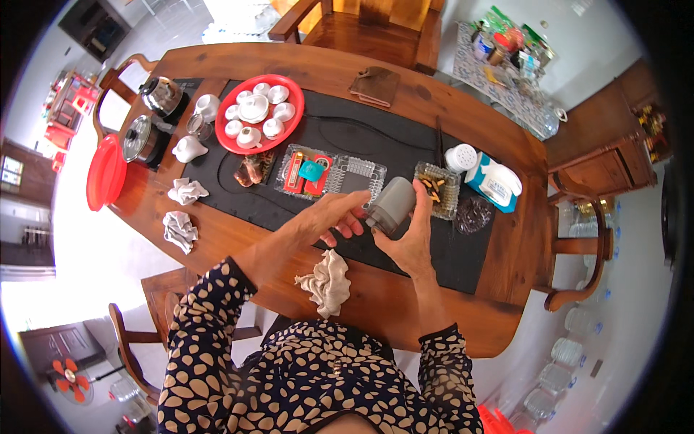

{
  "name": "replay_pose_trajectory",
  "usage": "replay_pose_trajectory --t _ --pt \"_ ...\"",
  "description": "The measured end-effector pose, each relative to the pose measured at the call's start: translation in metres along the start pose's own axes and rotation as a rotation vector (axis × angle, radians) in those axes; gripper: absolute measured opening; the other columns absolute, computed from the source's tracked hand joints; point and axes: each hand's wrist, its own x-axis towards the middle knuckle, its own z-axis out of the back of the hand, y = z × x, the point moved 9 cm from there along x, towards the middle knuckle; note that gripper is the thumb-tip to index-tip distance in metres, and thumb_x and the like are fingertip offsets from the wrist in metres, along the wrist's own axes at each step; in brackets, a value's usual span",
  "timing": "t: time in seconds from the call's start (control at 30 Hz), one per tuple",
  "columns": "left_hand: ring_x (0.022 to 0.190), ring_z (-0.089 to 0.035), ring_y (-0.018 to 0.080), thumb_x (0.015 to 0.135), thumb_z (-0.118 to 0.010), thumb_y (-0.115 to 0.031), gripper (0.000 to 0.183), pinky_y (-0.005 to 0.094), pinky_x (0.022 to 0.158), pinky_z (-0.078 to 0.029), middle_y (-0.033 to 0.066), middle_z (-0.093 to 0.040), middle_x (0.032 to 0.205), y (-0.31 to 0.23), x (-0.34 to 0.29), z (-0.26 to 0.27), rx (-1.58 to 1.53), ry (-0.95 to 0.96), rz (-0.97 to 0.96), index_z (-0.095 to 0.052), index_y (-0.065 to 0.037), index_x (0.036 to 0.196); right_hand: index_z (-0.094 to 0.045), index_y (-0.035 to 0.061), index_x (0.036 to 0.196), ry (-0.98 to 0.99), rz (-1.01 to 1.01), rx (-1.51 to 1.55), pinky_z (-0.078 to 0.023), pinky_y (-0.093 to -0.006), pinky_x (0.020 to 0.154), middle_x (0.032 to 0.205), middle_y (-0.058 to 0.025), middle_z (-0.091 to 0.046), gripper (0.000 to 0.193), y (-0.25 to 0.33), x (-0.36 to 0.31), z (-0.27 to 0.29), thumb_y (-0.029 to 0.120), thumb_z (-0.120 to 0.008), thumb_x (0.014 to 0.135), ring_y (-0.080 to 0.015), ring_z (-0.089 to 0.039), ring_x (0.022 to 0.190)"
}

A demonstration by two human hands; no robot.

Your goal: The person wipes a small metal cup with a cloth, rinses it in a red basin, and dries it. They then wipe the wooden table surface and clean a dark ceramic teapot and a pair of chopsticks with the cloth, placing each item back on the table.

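A grey cylindrical container (393,204) with a dark, narrower lower end is held tilted above the black table inlay, in my right hand (410,244). Thumb and fingers wrap its right side. My left hand (331,217) is just to its left, fingers apart; whether the fingertips touch it I cannot tell. Behind the hands, a clear plastic tray (363,173) holds red boxes and a teal item (311,171). Another clear tray (447,206), with short yellow-brown pieces, lies right of the container. A crumpled beige cloth (327,283) rests at the table's near edge.
A red round tray (295,130) carries white cups and a lidded bowl. Metal kettles (160,95) and a red basin (105,173) stand at left. Two crumpled cloths (181,230) lie left. A white perforated canister (460,158), tissue pack (499,182) and brown wallet (374,85) are farther right.
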Motion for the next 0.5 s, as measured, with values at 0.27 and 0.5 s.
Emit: replay_pose_trajectory --t 0.27,0.5 --pt "0.076 -0.055 0.0152 0.067 -0.049 -0.081 0.093 0.0358 0.061 -0.045 0.0101 -0.059 0.095 -0.03 0.03 0.025 0.065 0.001 0.003 -0.057 -0.004 0.117 -0.025 0.0008 0.141 0.02 0.388 -0.165 -0.042 -0.0465 0.099 0.134 -0.0215 -0.036 0.106 0.013 0.043 -0.024 -0.001 -0.082 0.051 -0.0402 -0.041 0.122" --pt "0.089 -0.055 0.0228 0.067 -0.054 -0.081 0.089 0.0405 0.069 -0.045 0.0148 -0.059 0.103 -0.043 0.038 0.04 -0.07 -0.063 0.045 -0.06 -0.007 0.116 -0.034 0.0233 0.138 0.046 0.789 -0.261 -0.047 -0.0464 0.099 0.133 -0.0164 -0.037 0.106 0.019 0.047 -0.055 -0.003 -0.083 0.048 -0.0401 -0.042 0.124"
